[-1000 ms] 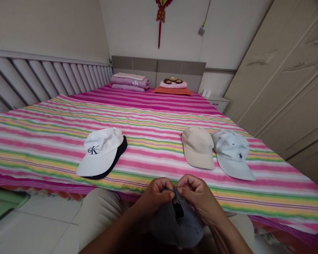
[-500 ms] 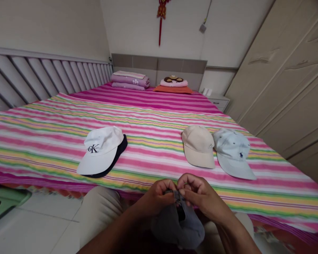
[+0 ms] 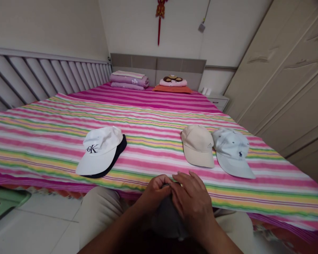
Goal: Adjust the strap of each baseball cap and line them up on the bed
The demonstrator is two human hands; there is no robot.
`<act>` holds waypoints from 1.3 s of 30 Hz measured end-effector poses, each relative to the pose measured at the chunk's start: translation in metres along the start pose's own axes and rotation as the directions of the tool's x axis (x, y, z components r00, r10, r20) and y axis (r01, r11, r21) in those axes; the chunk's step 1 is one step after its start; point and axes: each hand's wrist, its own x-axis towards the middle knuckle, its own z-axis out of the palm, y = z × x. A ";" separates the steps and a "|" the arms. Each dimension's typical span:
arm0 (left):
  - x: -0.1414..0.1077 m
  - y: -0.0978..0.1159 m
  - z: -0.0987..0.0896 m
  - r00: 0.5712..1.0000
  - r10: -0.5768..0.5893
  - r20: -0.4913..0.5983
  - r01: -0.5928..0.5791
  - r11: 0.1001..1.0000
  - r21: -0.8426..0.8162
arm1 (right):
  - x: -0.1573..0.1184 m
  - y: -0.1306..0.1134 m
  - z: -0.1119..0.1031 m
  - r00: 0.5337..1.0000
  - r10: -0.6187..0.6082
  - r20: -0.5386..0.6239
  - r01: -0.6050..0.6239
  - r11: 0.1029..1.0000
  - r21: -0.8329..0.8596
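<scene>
A dark grey cap (image 3: pixel 168 217) is held low over my lap, its opening side and strap mostly hidden by my hands. My left hand (image 3: pixel 156 194) is closed, thumb and forefinger pinching the cap's top edge. Against the cap's right side lies my right hand (image 3: pixel 193 201), forefinger bent in at the edge beside the left fingertips and the other fingers stretched forward. On the bed ahead, a white cap with CK letters (image 3: pixel 100 150) rests over a dark cap (image 3: pixel 119 155). Farther right, a beige cap (image 3: pixel 197 144) sits against a pale blue cap (image 3: pixel 231 151).
A striped sheet (image 3: pixel 148 141) covers the bed. Folded purple bedding (image 3: pixel 129 81) and a pink-and-orange pile (image 3: pixel 172 86) lie by the headboard (image 3: pixel 180 65). A railing (image 3: pixel 47 76) runs along the left, a wardrobe (image 3: pixel 288 81) along the right. A green stool (image 3: pixel 10 203) stands lower left.
My right hand has turned from a fingertip pinch at the cap's strap to lying over its right side, fingers stretched. The cap's opening is now covered. The caps on the bed have not moved.
</scene>
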 end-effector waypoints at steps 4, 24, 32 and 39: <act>-0.001 -0.001 0.000 0.999 0.040 0.020 -0.040 0.999 -0.031 | 0.002 -0.008 0.003 0.999 -0.021 -0.030 0.025 0.989 0.146; -0.003 0.007 -0.021 0.978 -0.070 0.195 0.067 0.998 0.021 | -0.009 0.022 0.007 0.583 0.325 0.745 -0.804 0.096 0.587; 0.000 0.005 -0.018 0.991 -0.050 0.125 0.067 0.988 -0.140 | -0.003 0.016 0.004 0.594 0.299 0.747 -0.794 0.071 0.604; -0.001 0.008 -0.024 0.981 0.060 0.185 -0.044 0.995 -0.087 | -0.001 0.011 -0.001 0.644 0.411 0.644 -0.762 0.409 0.501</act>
